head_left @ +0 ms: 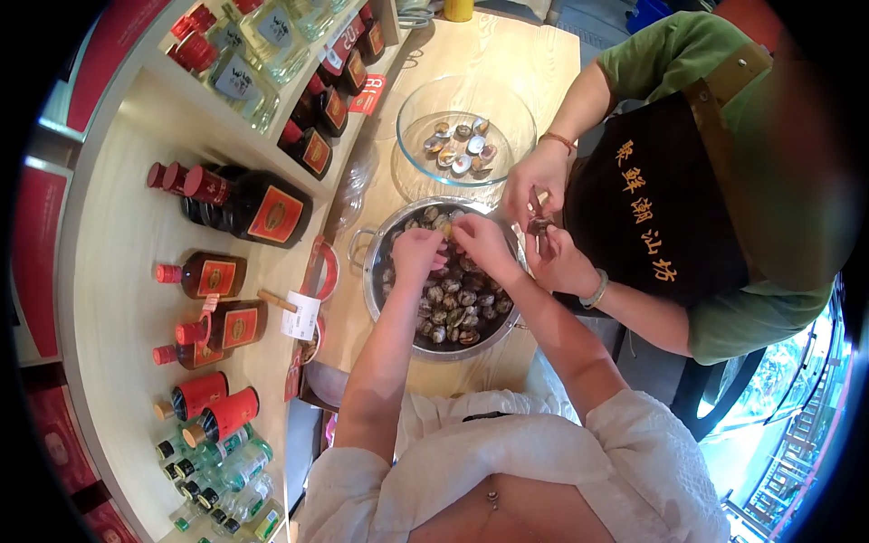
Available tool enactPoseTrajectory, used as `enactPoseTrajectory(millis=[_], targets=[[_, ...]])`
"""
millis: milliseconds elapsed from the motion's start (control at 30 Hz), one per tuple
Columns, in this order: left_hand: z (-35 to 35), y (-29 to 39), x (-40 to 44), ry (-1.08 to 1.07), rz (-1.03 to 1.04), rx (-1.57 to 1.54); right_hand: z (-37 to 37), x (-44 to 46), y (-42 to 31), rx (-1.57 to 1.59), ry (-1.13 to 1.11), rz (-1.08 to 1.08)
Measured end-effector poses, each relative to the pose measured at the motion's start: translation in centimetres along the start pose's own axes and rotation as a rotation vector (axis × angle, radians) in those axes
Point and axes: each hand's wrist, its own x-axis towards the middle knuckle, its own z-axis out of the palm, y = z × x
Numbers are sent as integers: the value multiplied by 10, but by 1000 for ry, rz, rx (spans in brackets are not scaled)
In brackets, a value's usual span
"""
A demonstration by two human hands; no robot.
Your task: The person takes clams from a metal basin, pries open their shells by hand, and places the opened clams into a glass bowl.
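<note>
A steel pot (370,281) with side handles holds many dark, striped clams (453,303). Over its far part, my left hand (418,253) and my right hand (482,242) come together, fingers bent in a pinch. Between their fingertips is a small yellowish clam (444,232), mostly covered by the fingers. Just beyond the pot stands a clear glass bowl (407,149) with several opened clams (462,145), pale inside, at its bottom.
On the right, a co-worker in a green shirt and dark apron (643,208) works a dark clam with both hands (543,217), close to my right arm. Shelves (118,226) with dark bottles (272,213) line the left. A red-rimmed roll (328,271) lies beside the pot on the wooden table (534,54).
</note>
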Motion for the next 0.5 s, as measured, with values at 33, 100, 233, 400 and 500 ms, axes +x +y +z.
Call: enactPoseTrajectory(millis=[33,100,233,400,500], targets=[[0,2,2,-5,7,2,0,0,-1,17,6,-32],[-2,8,6,-34,-49,-43,1,0,-3,13,30,-71],[-14,28,21,-150,-25,9,0,-6,-7,32,76,-70],[-14,82,55,-144,-3,176,-8,-37,-5,-57,79,-148],[-1,116,89,-80,150,379,-14,-58,-4,-79,20,-77]])
